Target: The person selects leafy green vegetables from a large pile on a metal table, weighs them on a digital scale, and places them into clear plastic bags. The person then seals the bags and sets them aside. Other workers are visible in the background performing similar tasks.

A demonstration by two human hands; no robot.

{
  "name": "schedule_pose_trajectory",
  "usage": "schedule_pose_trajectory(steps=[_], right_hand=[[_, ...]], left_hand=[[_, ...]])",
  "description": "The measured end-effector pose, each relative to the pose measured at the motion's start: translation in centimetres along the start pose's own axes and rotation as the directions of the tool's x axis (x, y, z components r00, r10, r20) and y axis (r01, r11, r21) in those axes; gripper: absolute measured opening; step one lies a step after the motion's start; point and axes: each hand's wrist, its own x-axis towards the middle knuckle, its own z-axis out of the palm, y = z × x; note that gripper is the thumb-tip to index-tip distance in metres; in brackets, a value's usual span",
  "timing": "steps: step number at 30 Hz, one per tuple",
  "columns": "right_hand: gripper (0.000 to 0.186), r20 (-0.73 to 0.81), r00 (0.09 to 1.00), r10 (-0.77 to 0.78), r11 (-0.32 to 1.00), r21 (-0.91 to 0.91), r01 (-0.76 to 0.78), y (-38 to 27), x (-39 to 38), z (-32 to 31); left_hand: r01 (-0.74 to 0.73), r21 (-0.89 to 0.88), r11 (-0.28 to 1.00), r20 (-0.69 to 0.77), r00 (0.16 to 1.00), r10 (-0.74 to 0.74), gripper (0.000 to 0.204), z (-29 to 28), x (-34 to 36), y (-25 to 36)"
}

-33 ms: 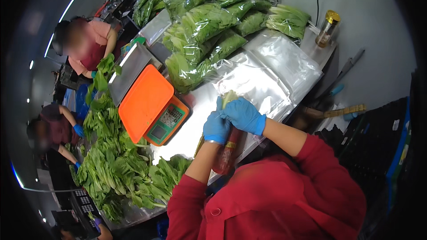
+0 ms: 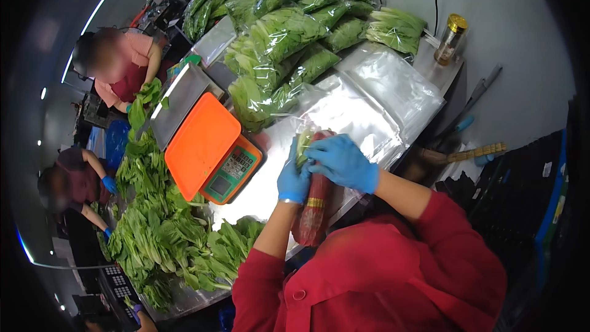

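Observation:
My blue-gloved left hand [image 2: 294, 178] is closed around a small clear bag of pale green leafy vegetables [image 2: 303, 146], whose upper end sticks out above the fingers. Close beside it, my blue-gloved right hand [image 2: 345, 163] has its fingers curled in, with the tips meeting the left thumb and the bag's side. What those fingertips pinch is hidden. Beneath the right hand runs a long dark red cylinder with a gold band [image 2: 316, 203], lying at the table's near edge; its kind is unclear. Flat clear plastic bags [image 2: 350, 101] lie just beyond both hands.
An orange-topped scale [image 2: 206, 147] stands left of my hands. Loose leafy greens [image 2: 160, 227] are heaped at the left, and filled bags of greens [image 2: 283, 37] are piled at the back. A gold-lidded jar [image 2: 452, 40] stands far right. Two co-workers [image 2: 132, 61] are across the left side.
My right hand has shifted slightly right, and its fingers have moved off the top of the bagged greens. More of the red cylinder's upper end shows. The left hand has tilted more upright.

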Motion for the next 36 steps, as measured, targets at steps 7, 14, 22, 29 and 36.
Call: schedule_pose_trajectory(steps=[7, 14, 22, 29, 36], right_hand=[[0.06, -0.072, 0.777, 0.626, 0.685, 0.527, -0.503, 0.1, -4.2, 4.0], [0.022, 0.119, 0.837, 0.535, 0.796, 0.26, -0.546, -3.9, -9.1, 12.8], [0.042, 0.408, 0.778, 0.478, 0.838, 0.055, -0.543, -9.8, -7.1, 4.4], [0.096, 0.334, 0.814, 0.475, 0.847, 0.077, -0.526, -7.1, -4.2, 3.1], [0.01, 0.132, 0.786, 0.604, 0.788, -0.25, -0.563, -3.9, -1.8, 10.8]], left_hand=[[-0.087, -0.466, 0.88, -0.164, 0.986, 0.011, 0.058, -0.4, -0.5, -1.3], [-0.015, -0.583, 0.813, -0.242, 0.958, -0.156, 0.054, -4.5, -1.0, -0.6], [-0.094, -0.378, 0.921, -0.427, 0.9, -0.083, 0.056, -5.8, -4.6, -3.1], [-0.182, -0.45, 0.874, -0.37, 0.929, 0.003, 0.055, -7.9, -5.0, -2.9], [-0.142, -0.488, 0.861, -0.3, 0.954, -0.012, 0.052, -6.5, -5.6, -1.9]])
